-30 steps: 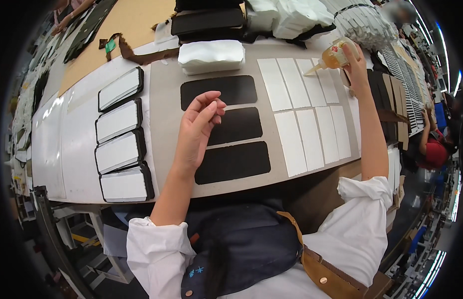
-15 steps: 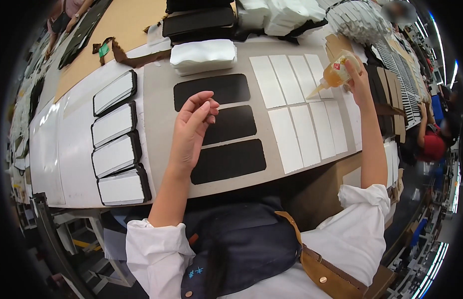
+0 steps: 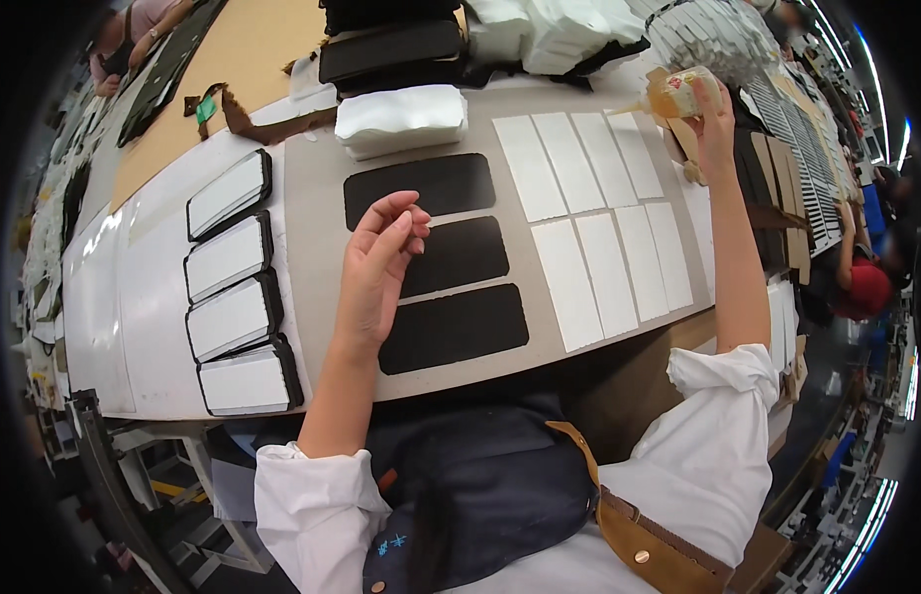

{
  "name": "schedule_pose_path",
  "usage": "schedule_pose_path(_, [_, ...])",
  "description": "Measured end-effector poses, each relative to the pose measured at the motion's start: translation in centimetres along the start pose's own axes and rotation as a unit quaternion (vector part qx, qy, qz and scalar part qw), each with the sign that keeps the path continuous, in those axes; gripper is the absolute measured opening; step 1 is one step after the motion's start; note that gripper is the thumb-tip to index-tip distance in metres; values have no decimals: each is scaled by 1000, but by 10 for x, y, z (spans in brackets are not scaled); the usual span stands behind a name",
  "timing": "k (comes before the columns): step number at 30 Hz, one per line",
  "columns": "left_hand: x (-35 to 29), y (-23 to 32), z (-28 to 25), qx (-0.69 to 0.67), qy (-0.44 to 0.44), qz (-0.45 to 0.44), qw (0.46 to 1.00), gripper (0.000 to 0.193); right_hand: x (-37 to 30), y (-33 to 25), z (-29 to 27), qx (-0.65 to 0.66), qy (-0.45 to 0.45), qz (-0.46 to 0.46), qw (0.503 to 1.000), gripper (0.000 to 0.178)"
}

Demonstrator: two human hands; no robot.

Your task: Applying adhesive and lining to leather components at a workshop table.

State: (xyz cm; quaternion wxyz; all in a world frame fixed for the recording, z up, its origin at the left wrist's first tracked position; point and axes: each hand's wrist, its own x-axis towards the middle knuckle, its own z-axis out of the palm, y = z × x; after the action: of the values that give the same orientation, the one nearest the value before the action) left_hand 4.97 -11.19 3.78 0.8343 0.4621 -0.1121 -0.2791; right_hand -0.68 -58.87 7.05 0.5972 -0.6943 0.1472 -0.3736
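My right hand (image 3: 716, 137) is wrapped round a clear squeeze bottle (image 3: 680, 95) of amber liquid. The bottle lies nearly level, its narrow nozzle pointing left above the far end of the white strips (image 3: 585, 158). These strips lie side by side in two rows, the near row (image 3: 567, 282) closer to me. My left hand (image 3: 376, 272) hovers over the black rounded panels, thumb against curled fingers, with nothing visible in it. Three panels lie in a column: the far one (image 3: 431, 183), the middle one (image 3: 470, 252), partly hidden by my hand, and the near one (image 3: 456, 329).
On the left, several black panels topped with white strips (image 3: 228, 259) lie in a column. Behind the panels stands a white stack (image 3: 401, 117), with black stacks (image 3: 391, 54) and white bundles (image 3: 550, 35) farther back. Other people (image 3: 865, 287) work at both sides.
My right hand has raised the bottle and swung it level, so the nozzle has gone from the strips' middle to their far edge. My left hand has barely moved.
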Motion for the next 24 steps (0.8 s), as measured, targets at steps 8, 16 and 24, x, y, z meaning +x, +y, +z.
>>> schedule_pose_path(8, [0,0,-2,1,4,-1,1000,29,9,1,12,-36,-2,-6,999,61])
schedule_pose_path(16, [1,-1,-1,4,6,-3,1000,30,9,-1,10,-61,-12,9,998,63])
schedule_pose_path(24, [-1,1,0,9,-2,0,1000,31,-1,-6,-12,-94,-51,39,994,59])
